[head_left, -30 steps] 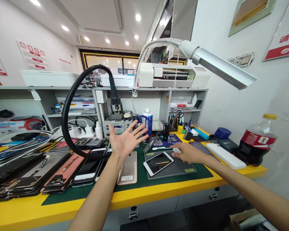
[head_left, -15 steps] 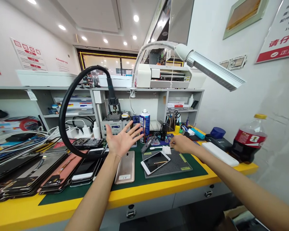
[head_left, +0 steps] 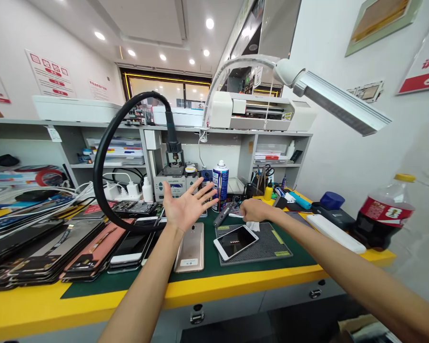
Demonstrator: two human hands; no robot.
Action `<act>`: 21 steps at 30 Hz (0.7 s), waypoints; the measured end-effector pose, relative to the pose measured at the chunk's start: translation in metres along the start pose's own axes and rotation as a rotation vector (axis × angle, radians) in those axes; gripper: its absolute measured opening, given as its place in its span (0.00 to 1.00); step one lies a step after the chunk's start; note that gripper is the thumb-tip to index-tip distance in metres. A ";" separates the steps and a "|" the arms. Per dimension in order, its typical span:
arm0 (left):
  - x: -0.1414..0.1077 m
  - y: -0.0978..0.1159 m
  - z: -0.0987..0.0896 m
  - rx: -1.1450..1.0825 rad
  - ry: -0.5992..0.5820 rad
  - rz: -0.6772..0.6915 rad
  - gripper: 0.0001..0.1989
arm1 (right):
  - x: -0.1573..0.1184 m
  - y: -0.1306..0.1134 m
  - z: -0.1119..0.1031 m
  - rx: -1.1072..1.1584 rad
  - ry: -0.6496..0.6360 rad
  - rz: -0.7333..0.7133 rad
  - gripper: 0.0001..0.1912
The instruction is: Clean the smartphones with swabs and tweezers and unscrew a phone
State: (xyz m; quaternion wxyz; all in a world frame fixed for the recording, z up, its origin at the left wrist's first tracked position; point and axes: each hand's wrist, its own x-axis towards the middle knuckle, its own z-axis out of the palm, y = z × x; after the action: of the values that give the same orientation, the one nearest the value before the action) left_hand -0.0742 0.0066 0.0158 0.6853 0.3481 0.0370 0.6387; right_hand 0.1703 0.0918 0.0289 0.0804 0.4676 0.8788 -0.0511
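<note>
My left hand [head_left: 188, 208] is held palm up with its fingers spread, in front of a blue spray can [head_left: 220, 185], and it holds nothing. Below its wrist lies a gold phone back [head_left: 190, 250]. Over the far edge of a grey perforated mat [head_left: 271, 245], my right hand [head_left: 256, 211] is closed, its fingertips pointing down. They are at the right end of a thin white stick [head_left: 235, 216]; whether they grip it is hidden. A crumpled white wipe [head_left: 252, 226] is just under this hand. A white-framed phone [head_left: 236, 241] rests tilted on the mat, beside a grey pen-like tool [head_left: 223, 215].
Stacks of phone screens [head_left: 39, 252] cover the left of the bench. A black hose [head_left: 99, 157] loops in front of a soldering station [head_left: 171, 185]. At right stand a cola bottle [head_left: 384, 212] and a white slab [head_left: 336, 233]. A lamp [head_left: 343, 102] hangs above.
My right hand has moved left, from the mat's far side to the end of the white stick. The view has shifted slightly; my left hand stays open, palm up.
</note>
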 end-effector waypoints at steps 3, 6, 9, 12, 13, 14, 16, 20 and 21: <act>0.001 -0.001 0.000 0.001 0.002 -0.003 0.55 | -0.013 0.008 -0.003 0.050 0.116 -0.056 0.10; 0.000 -0.001 -0.001 0.001 0.000 -0.001 0.55 | -0.028 0.013 -0.004 0.135 0.283 -0.098 0.09; 0.000 0.000 -0.001 0.001 -0.013 -0.003 0.55 | -0.040 0.017 -0.001 0.216 0.485 -0.091 0.12; 0.000 0.001 0.002 0.014 -0.006 -0.001 0.54 | -0.052 0.017 0.000 0.294 0.706 -0.066 0.17; -0.001 0.002 0.004 0.018 0.006 0.001 0.53 | -0.057 0.016 0.000 0.321 0.775 -0.061 0.20; -0.003 0.004 0.008 0.020 0.020 0.005 0.53 | -0.062 0.013 -0.001 0.353 0.839 -0.057 0.22; -0.010 0.008 0.017 0.010 0.040 0.025 0.53 | -0.076 0.002 -0.002 0.426 0.935 -0.055 0.26; -0.055 0.026 0.039 0.024 0.026 0.099 0.51 | -0.112 -0.035 0.002 0.703 1.024 -0.043 0.25; -0.073 0.032 0.044 0.033 0.038 0.130 0.50 | -0.121 -0.047 0.006 0.747 0.965 -0.044 0.25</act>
State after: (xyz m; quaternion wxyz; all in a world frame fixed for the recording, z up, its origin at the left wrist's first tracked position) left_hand -0.0926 -0.0796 0.0368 0.6356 0.3490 0.0378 0.6876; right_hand 0.1985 -0.0341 0.0464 -0.4972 0.4164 0.7482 -0.1397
